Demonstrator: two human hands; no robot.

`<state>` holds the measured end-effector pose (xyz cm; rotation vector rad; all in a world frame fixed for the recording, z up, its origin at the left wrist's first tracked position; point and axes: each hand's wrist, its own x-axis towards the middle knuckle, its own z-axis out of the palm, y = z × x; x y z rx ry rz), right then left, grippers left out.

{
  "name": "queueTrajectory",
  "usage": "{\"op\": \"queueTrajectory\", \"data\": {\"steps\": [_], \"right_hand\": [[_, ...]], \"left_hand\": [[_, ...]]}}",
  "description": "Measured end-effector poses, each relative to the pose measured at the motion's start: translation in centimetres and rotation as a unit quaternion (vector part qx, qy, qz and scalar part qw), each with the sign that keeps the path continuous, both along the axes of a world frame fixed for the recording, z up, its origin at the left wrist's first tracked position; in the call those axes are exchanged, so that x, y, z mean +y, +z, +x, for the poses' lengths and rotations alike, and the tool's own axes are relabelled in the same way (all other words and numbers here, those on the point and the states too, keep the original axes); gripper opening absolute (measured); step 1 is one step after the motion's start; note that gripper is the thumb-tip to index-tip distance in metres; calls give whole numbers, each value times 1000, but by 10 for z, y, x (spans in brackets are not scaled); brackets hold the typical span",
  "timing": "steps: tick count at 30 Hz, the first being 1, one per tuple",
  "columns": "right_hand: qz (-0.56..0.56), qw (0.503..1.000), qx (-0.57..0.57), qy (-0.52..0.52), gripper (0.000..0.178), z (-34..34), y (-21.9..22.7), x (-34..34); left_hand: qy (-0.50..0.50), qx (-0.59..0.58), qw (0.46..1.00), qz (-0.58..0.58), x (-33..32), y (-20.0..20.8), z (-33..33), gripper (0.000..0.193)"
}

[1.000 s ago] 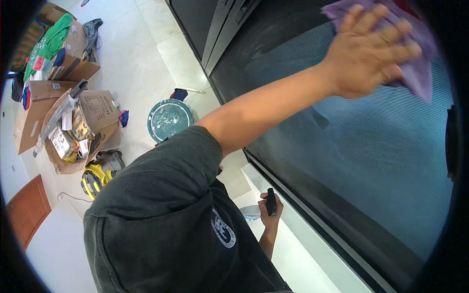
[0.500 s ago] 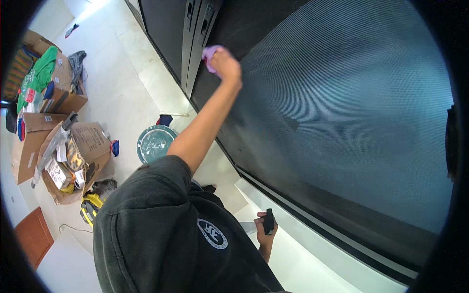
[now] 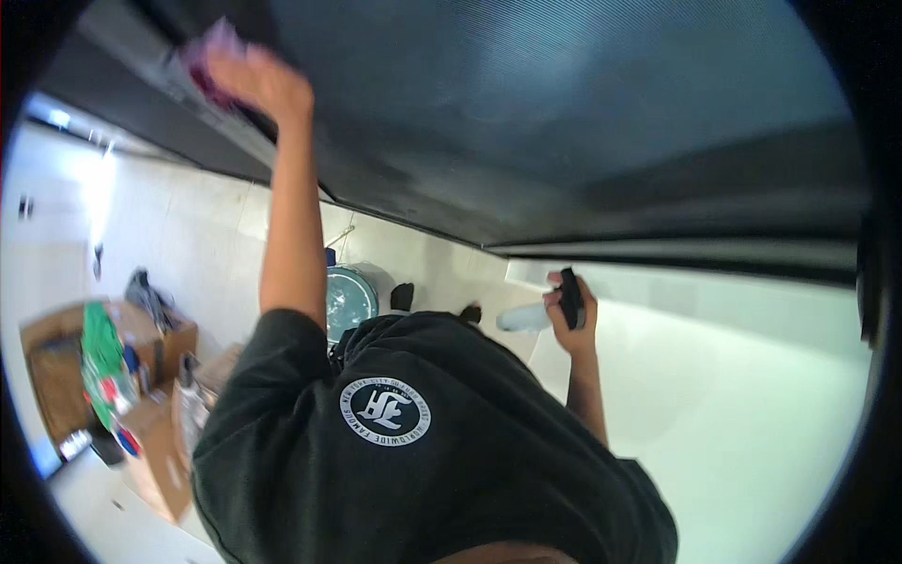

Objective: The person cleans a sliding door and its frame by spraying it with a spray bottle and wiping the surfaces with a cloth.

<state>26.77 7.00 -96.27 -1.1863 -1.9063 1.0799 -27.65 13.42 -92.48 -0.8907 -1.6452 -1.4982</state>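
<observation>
Head camera: my left hand (image 3: pixel 258 85) pressed a purple cloth (image 3: pixel 211 61) against the dark glass panel (image 3: pixel 564 103) near its left edge, while my right hand (image 3: pixel 568 310) gripped a spray bottle (image 3: pixel 540 315) by the panel's lower edge.

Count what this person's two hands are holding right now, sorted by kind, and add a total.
Purple cloth, under the left hand against the dark glass panel: 1
Spray bottle with black trigger head, in the right hand: 1
Total: 2
</observation>
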Motion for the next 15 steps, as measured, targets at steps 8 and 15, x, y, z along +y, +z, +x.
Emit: {"op": "queueTrajectory", "data": {"steps": [8, 15], "right_hand": [[19, 985, 40, -167, 16, 25, -17, -28], [98, 991, -31, -81, 18, 10, -5, -15]], "left_hand": [[-27, 133, 987, -85, 58, -21, 84, 65], [8, 412, 911, 5, 104, 147, 126, 60]]}}
